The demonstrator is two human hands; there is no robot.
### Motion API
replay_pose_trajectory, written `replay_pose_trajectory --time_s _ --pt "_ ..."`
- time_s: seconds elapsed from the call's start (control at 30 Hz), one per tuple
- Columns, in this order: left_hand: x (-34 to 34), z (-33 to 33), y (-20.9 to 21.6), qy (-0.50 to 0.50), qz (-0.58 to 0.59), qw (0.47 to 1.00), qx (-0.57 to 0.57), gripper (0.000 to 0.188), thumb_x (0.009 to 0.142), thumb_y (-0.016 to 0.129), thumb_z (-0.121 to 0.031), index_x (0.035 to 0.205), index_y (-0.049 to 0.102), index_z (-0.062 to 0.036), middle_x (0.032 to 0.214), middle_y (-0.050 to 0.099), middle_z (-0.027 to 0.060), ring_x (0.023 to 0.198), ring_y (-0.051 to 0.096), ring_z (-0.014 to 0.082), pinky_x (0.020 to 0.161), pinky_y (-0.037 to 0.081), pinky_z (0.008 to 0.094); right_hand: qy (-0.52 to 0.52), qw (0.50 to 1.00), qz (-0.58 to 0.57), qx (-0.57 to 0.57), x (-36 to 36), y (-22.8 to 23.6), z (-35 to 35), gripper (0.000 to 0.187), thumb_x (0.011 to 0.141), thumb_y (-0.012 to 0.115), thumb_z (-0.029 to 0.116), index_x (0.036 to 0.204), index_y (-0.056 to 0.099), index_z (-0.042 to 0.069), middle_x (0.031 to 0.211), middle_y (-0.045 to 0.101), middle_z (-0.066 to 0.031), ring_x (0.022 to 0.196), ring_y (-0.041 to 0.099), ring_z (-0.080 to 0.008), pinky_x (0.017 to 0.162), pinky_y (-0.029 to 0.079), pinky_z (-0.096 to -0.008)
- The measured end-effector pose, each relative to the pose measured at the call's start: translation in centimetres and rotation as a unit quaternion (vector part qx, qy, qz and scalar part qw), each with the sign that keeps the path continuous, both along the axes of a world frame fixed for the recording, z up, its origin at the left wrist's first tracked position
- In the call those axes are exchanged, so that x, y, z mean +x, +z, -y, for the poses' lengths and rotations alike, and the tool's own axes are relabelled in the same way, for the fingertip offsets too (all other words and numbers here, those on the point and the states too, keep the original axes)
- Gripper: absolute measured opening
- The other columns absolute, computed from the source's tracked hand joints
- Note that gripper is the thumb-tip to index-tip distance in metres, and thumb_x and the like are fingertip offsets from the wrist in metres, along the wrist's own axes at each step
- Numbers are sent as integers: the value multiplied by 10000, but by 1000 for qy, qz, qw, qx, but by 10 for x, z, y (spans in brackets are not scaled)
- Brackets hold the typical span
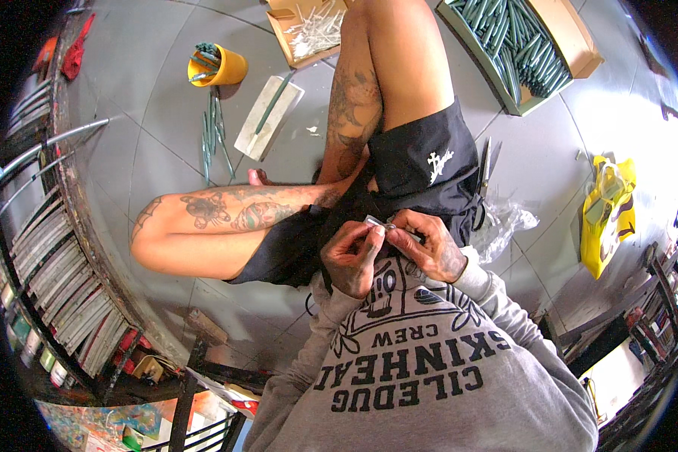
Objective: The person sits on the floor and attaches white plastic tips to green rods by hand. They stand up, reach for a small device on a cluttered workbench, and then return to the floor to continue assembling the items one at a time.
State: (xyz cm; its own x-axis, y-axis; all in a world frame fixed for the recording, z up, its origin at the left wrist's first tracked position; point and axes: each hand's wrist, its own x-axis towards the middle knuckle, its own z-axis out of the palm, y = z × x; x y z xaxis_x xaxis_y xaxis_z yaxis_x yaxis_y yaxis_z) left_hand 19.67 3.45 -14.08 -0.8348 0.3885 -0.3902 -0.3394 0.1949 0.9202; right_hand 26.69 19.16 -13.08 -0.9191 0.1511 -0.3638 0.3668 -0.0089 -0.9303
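Left hand (352,258) and right hand (428,245) are pinched on a pale piece (373,221), seemingly being worked; steadiness is next needed.

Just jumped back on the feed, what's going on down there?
The person sits on the tiled floor, the left hand and right hand together in front of the body, fingertips pinching a small pale piece; its exact kind can't be made out. Ahead, a green stick lies across a white block, beside a yellow cup with more sticks in it. Farther off, one open box holds many green sticks.
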Motion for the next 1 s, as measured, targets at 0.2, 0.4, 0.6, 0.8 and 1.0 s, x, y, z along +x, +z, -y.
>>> replay_pose_trajectory --time_s 0.2,0.4,0.6,0.8,1.0 --pt "-13 -4 10 49 46 997 -39 98 847 697 -50 791 648 14 743 565 -14 644 445 39 566 358 196 -26 999 -29 20 8 -8 5 213 947 577 191 883 599 -10 751 590 -146 672 591 -299 617 455 -363" --pt "-32 7 14 117 23 993 -3 144 834 729 -105 839 653 17 723 561 -31 642 425 31 584 338 186 -14 999 30 -31 18 2 -1 237 963 577 210 861 592 -3 720 587 -75 635 531 -154 597 426 -297" --pt "-86 13 68 -101 -172 977 -70 131 764 747 -62 839 649 -19 797 613 -6 594 398 10 506 288 171 -69 966 33 245 -14 32 -35 176 901 642 156 960 627 -8 875 645 -169 719 627 -317 664 487 -386" --pt "-104 3 91 -199 -246 948 -23 168 765 768 -166 793 650 -50 754 636 17 622 541 63 537 404 216 -103 992 -53 42 -66 83 -30 164 866 673 100 1003 650 11 823 637 -54 670 560 -110 609 436 -260" --pt "-123 0 96 -249 -352 902 -25 200 670 787 -159 782 638 -85 740 608 16 709 622 216 680 511 339 -58 996 -70 -13 -81 89 -21 213 838 678 52 1043 654 3 794 654 -36 679 559 -76 627 453 -240"
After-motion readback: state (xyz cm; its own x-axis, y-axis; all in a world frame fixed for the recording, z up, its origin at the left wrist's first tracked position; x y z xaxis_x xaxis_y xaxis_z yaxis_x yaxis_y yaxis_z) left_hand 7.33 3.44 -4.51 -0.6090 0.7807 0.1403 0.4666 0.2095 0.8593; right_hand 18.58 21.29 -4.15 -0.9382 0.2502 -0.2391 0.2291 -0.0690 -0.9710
